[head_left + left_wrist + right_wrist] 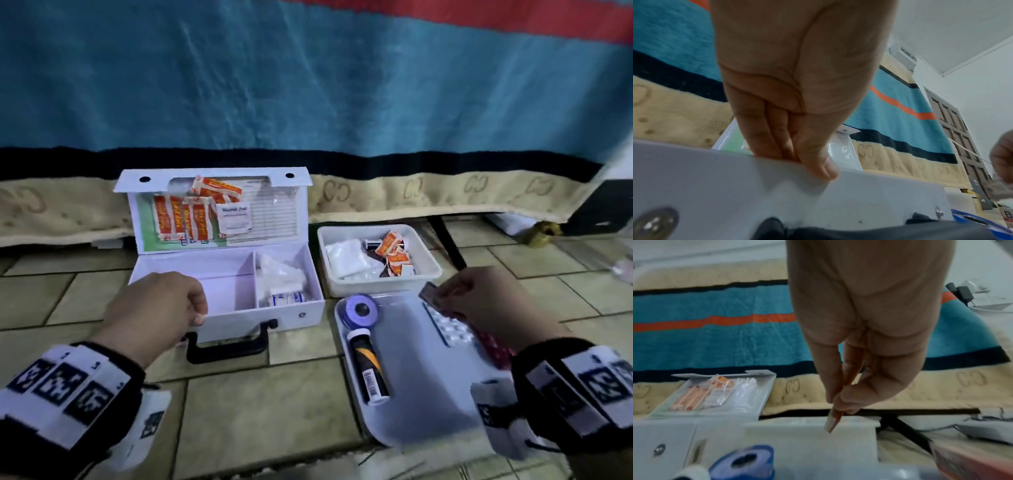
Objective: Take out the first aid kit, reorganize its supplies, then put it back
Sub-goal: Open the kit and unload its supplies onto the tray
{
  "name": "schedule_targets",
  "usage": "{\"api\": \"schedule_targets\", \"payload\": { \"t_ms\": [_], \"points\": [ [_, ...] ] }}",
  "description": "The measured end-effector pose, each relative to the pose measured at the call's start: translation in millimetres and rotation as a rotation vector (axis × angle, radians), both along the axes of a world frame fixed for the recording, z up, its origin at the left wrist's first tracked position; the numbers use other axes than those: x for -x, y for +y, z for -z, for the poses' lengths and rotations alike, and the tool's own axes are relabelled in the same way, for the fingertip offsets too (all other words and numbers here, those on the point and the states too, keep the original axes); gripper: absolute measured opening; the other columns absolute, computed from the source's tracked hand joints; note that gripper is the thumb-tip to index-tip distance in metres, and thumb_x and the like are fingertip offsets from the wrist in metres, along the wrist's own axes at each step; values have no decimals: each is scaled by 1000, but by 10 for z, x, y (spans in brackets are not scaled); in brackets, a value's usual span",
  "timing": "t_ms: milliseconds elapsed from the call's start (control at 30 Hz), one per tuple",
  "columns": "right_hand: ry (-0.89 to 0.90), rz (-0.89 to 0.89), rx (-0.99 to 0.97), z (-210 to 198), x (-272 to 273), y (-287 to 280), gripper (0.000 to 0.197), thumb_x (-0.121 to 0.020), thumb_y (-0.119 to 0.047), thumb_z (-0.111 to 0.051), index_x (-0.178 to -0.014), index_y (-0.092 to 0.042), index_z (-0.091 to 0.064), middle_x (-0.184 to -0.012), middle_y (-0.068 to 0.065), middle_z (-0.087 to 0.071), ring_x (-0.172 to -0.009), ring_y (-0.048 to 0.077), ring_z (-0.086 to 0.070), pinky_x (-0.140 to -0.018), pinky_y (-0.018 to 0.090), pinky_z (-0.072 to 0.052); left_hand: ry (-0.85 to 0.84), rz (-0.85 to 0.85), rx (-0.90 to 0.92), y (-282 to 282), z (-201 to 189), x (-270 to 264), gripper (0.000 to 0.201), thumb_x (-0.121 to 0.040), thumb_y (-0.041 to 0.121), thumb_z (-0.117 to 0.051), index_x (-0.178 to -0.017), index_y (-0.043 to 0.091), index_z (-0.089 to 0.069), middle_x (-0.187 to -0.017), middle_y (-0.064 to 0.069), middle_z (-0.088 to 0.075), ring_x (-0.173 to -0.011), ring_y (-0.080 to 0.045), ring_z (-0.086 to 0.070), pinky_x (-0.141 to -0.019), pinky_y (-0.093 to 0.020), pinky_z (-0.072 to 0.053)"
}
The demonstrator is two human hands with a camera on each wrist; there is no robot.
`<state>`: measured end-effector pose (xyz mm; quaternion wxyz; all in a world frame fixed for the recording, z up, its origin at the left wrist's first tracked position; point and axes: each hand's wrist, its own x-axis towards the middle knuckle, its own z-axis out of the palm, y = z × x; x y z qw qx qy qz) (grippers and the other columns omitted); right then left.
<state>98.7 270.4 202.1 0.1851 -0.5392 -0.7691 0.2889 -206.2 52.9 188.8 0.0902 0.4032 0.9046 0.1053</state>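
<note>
The white first aid kit [291, 317] stands open on the tiled floor, its lid [270, 212] upright with orange bandage packets [191, 216] in its pocket. Gauze packs [279, 274] fill its right compartment. My left hand [198, 313] pinches the kit's front wall [735, 194], thumb [824, 168] outside and fingers inside. My right hand [442, 298] hovers above the grey tray [418, 377] and pinches a thin foil strip [429, 293], which shows edge-on as the foil strip [831, 421] in the right wrist view. On the tray lie a blue tape roll [359, 310], a black-orange tube [368, 366] and a tablet blister pack [448, 329].
A white bin [383, 284] with gauze and orange packets stands behind the tray, right of the kit. A striped blanket [308, 85] hangs down at the back. A red patterned pack [496, 346] lies under my right wrist. A dark box [603, 205] stands far right.
</note>
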Motion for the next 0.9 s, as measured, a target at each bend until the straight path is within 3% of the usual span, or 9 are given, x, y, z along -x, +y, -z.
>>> {"api": "schedule_targets", "payload": {
  "t_ms": [100,167,267,367,433,500,600,767,900],
  "points": [
    [-77,25,50,164,-47,10,12,-72,-20,-76,-71,-10,-70,-61,12,-71,-64,30,-69,-70,39,-55,-5,11,18,16,-2,14,23,-72,18,-75,-58,29,-61,-68,14,-63,-70,-8,-57,-57,-23,-38],
    [-84,26,66,252,-29,15,9,-73,-17,-75,-71,-9,-70,-56,9,-69,-58,25,-68,-67,35,-56,-16,14,18,25,-4,29,21,-73,18,-75,-59,28,-63,-67,15,-63,-68,-5,-56,-55,-22,-37],
    [-196,-24,104,302,9,19,9,-79,-12,-66,-70,-14,-69,-55,5,-67,-51,16,-66,-56,21,-53,-26,13,15,27,3,34,22,-74,17,-75,-60,28,-63,-67,15,-63,-68,-4,-56,-54,-22,-36],
    [-346,-75,90,271,60,9,13,-84,-17,-61,-79,-14,-73,-73,11,-71,-77,29,-69,-69,28,-53,-34,1,2,29,11,38,21,-73,16,-75,-59,27,-63,-66,15,-64,-69,-5,-57,-57,-22,-39],
    [-490,-115,41,213,111,-44,21,-86,-27,-59,-82,-12,-73,-77,9,-71,-85,27,-66,-71,27,-48,-43,-9,3,31,8,38,21,-73,16,-75,-59,27,-63,-66,16,-64,-70,-7,-57,-59,-22,-40],
    [-562,-128,-52,155,187,-58,18,-82,-26,-61,-81,-14,-74,-80,6,-71,-85,25,-66,-72,27,-50,-51,-6,8,34,8,44,22,-73,17,-75,-58,27,-63,-66,17,-63,-71,-7,-57,-58,-21,-39],
    [-463,-172,-143,11,405,-111,13,-81,-22,-61,-88,-18,-70,-86,1,-71,-79,20,-66,-69,27,-52,-62,-17,7,36,18,54,23,-72,17,-75,-58,29,-62,-66,16,-64,-71,-7,-58,-59,-22,-40],
    [-270,-606,-142,-153,994,-438,19,-89,-20,-54,-102,-18,-68,-90,-3,-64,-81,13,-60,-72,21,-44,-86,-45,3,31,19,64,23,-72,17,-76,-57,29,-63,-66,15,-65,-70,-6,-59,-64,-22,-46],
    [-335,-735,-190,-21,1383,-547,22,-91,-22,-50,-107,-22,-66,-112,1,-64,-100,15,-57,-83,28,-47,-100,-44,-3,25,10,43,24,-73,17,-75,-57,29,-62,-67,15,-65,-72,-7,-59,-62,-22,-44]
  ]
}}
